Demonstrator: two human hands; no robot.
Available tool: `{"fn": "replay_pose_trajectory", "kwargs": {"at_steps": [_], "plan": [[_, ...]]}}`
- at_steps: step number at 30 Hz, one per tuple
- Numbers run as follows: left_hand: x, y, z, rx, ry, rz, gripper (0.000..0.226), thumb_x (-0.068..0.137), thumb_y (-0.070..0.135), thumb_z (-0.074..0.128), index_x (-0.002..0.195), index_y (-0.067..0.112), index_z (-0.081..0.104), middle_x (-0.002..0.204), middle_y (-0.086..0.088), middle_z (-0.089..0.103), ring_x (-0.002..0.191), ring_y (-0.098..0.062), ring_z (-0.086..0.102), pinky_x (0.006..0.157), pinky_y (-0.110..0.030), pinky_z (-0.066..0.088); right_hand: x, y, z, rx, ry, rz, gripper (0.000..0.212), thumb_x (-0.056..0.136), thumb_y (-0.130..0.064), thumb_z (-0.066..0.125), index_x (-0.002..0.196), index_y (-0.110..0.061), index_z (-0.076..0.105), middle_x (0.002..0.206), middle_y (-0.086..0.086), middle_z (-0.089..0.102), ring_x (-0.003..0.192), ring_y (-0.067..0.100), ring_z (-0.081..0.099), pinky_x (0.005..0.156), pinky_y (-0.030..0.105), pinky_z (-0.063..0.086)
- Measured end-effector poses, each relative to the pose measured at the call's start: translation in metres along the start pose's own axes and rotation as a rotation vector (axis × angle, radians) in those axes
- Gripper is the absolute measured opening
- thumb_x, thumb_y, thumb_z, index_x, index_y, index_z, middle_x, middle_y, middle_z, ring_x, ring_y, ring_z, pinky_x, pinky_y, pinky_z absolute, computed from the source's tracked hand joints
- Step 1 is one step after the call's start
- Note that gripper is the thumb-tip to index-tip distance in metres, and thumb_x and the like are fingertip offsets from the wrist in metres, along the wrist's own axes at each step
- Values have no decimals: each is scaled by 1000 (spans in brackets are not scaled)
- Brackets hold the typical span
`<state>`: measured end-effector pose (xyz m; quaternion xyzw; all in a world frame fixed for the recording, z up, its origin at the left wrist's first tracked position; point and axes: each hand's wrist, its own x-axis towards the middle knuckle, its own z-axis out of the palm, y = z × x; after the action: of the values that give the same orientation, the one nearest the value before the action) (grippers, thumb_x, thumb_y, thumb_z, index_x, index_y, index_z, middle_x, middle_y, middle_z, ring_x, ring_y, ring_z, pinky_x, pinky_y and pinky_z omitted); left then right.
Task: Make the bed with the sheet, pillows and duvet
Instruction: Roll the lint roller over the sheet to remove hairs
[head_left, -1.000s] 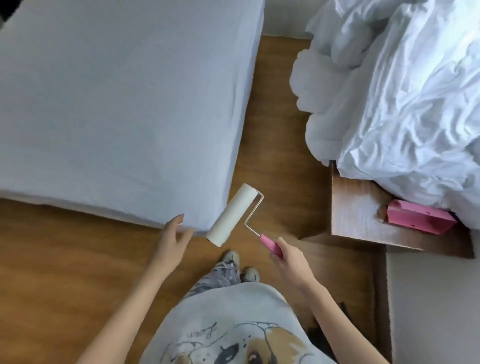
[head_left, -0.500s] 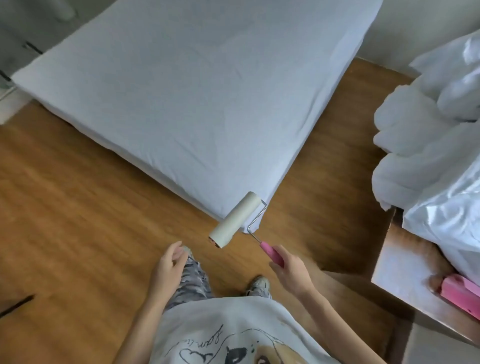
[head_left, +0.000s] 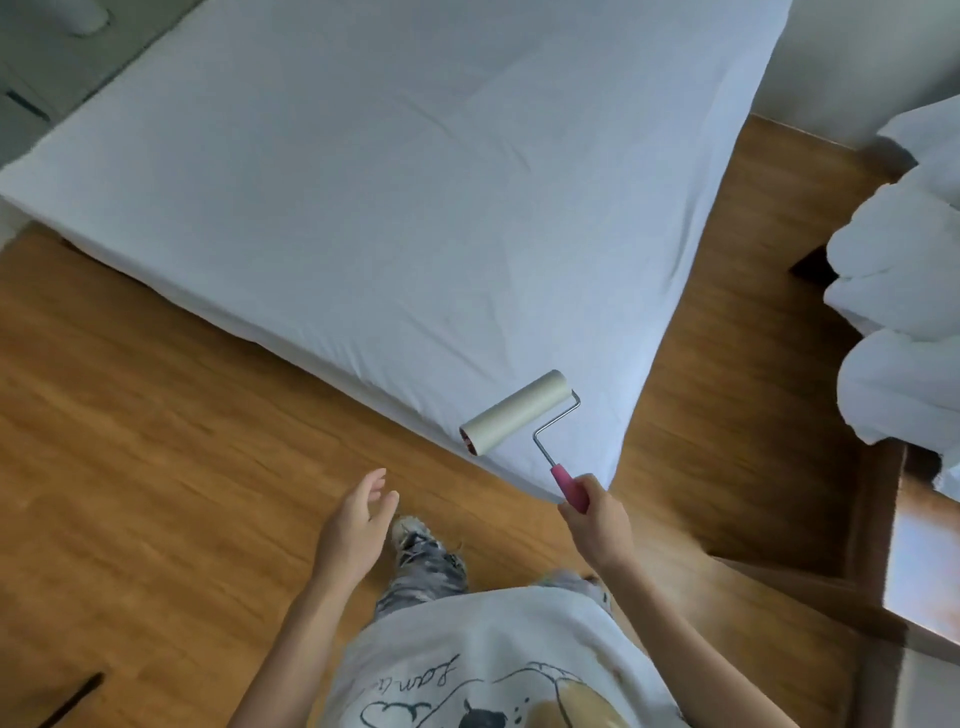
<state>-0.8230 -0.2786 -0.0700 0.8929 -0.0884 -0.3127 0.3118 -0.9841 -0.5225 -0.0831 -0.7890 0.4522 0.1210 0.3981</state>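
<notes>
Nearest the camera, at the bottom of the view, is the person's pale T-shirt (head_left: 483, 660), printed with a cartoon dog and a line of cursive writing that is upside down from here and too loose to read with confidence; it may begin "Lam". Below the shirt hem, patterned trousers (head_left: 423, 566) and one foot show against a warm wooden floor (head_left: 156, 441).

Just ahead, the left hand (head_left: 356, 525) hangs free with fingers relaxed and slightly spread, gripping nothing and touching nothing, as if kept ready to smooth fabric. The right hand (head_left: 597, 519) is wrapped around the pink handle of a lint roller (head_left: 519, 413), whose wire arm lifts the cream paper drum over the near corner of the bed. The drum sits at or just above the fabric; contact cannot be told from this angle. Held this way, it looks set to clean the surface before bedding goes on. No brand or label shows on the roller.

Beyond it, a white fitted sheet (head_left: 415, 182) already covers the mattress, pulled fairly smooth with a few light creases, stretching away to the far wall. To the right, well apart from the bed, the white duvet (head_left: 904, 291) lies bunched on a wooden ledge (head_left: 919, 561), evidently parked there while the sheet is tended. Any pillows may be part of that heap; none can be told apart.
</notes>
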Motion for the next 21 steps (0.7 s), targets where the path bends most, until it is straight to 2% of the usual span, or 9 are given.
{"fn": "replay_pose_trajectory", "kwargs": {"at_steps": [2, 5, 10, 15, 21], "plan": [[29, -7, -36, 91, -55, 67, 41, 100, 33, 47, 139, 22, 46, 135, 4, 53, 121, -11, 51, 90, -27, 44, 7, -36, 19, 52, 17, 41, 11, 88, -16, 59, 88, -19, 49, 65, -7, 50, 59, 12, 47, 54, 21, 34], [76, -8, -82, 213, -97, 136, 42, 100, 31, 49, 140, 20, 46, 136, 1, 53, 121, -14, 51, 90, -27, 44, 20, -82, 37, 141, 45, 99, 11, 91, -23, 61, 92, -17, 52, 70, -6, 54, 61, 4, 48, 54, 17, 34], [152, -3, -119, 277, -89, 160, 42, 99, 29, 50, 140, 18, 46, 136, -2, 53, 121, -18, 52, 94, -33, 46, 49, -120, 59, 190, 69, 170, 19, 94, -36, 56, 90, -18, 53, 70, -7, 55, 61, 6, 49, 53, 22, 34], [218, -1, -108, 283, -100, 170, 43, 98, 26, 52, 139, 14, 47, 140, -3, 49, 126, -20, 49, 101, -36, 46, 106, -132, 83, 188, 30, 260, 21, 95, -35, 55, 83, -18, 50, 67, -5, 55, 61, 17, 50, 55, 30, 37], [320, -11, -64, 346, -188, 211, 44, 97, 23, 53, 138, 10, 47, 144, -7, 43, 135, -20, 38, 109, -31, 33, 194, -145, 123, 206, 3, 341, 18, 96, -33, 53, 87, -18, 51, 63, -5, 53, 59, 18, 49, 55, 31, 37]]}}
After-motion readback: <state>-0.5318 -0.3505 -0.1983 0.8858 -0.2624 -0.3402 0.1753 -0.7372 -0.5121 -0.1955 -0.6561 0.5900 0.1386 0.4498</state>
